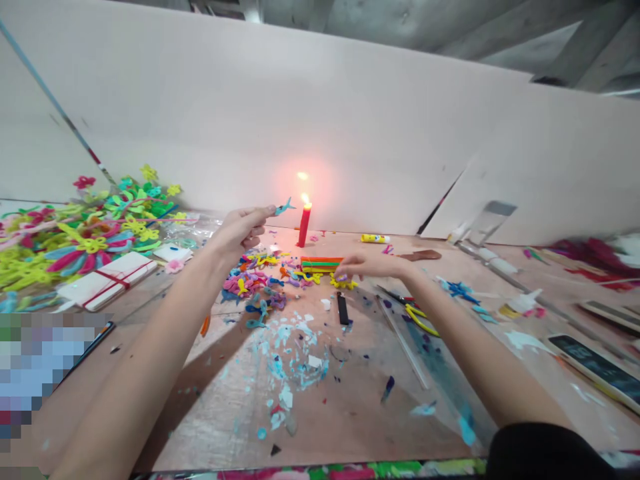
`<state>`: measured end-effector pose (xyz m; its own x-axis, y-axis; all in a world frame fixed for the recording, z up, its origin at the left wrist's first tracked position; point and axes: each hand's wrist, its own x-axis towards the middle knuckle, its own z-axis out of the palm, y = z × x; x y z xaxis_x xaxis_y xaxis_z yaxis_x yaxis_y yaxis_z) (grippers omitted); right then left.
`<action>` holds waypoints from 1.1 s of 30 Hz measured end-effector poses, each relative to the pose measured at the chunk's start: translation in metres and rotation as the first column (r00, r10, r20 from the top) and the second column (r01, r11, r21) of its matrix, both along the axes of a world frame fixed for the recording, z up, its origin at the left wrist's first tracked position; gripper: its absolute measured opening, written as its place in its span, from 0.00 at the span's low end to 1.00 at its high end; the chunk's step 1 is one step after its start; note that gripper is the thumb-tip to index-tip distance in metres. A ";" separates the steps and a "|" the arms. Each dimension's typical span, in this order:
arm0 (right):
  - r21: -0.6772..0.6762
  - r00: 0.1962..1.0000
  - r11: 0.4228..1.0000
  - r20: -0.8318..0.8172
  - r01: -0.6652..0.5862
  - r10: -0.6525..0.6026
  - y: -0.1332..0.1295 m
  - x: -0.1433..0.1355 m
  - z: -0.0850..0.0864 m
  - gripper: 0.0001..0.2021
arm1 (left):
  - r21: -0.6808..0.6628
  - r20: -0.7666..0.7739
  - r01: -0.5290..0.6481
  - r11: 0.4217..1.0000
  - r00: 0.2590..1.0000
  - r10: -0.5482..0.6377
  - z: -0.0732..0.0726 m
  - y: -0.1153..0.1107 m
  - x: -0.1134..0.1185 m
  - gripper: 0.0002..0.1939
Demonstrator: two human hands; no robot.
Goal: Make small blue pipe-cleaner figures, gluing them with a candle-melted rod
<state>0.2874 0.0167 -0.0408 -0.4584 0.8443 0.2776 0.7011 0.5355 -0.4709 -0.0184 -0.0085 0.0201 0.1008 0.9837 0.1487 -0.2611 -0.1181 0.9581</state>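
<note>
Black sleeve (545, 453) lies nearest the camera in the head view, at the near right; its forearm reaches far across the table (370, 407). Left hand (240, 230) pinches a light-blue piece (285, 207) between thumb and fingertips; the piece is at the far centre, its forked end just left of the flame (305, 198) on the upright red candle (304, 227) (contact with the flame cannot be confirmed from this angle). Right hand (363, 265) has its fingers curved down at the right end of a bundle of orange and green strips (323, 265); whether they grip anything cannot be told. Step in hand, as judged: presenting the blue piece to the heat; the next move calls for a steady pinch, with skin clear of the flame. Containers: a small bottle (517, 307) at the right seems to hold yellowish contents; a white box (107, 280) at the left is bound with red cord, contents not visible; crinkled clear plastic (193, 230) lies beyond it, contents undetermined.
</note>
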 end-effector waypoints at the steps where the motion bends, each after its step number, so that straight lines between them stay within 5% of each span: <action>1: 0.008 0.998 1.000 0.069 -0.012 0.012 0.000 -0.007 -0.003 0.16 | 0.003 0.002 0.000 1.000 1.000 0.000 0.000 0.001 -0.001 0.07; 15: 0.176 0.919 0.928 0.286 -0.328 0.271 0.007 -0.139 -0.050 0.06 | 0.039 -0.013 0.010 0.999 1.000 -0.010 0.000 0.002 -0.006 0.08; 26: 0.153 0.958 0.957 0.189 -0.247 0.217 0.025 -0.125 -0.049 0.13 | 0.036 0.013 0.011 0.999 1.000 -0.011 0.000 0.003 -0.004 0.09; 33: 0.018 0.975 0.977 -0.060 -0.211 0.212 0.032 -0.141 -0.065 0.09 | 0.022 -0.001 -0.002 1.000 1.000 0.002 -0.001 0.005 -0.005 0.10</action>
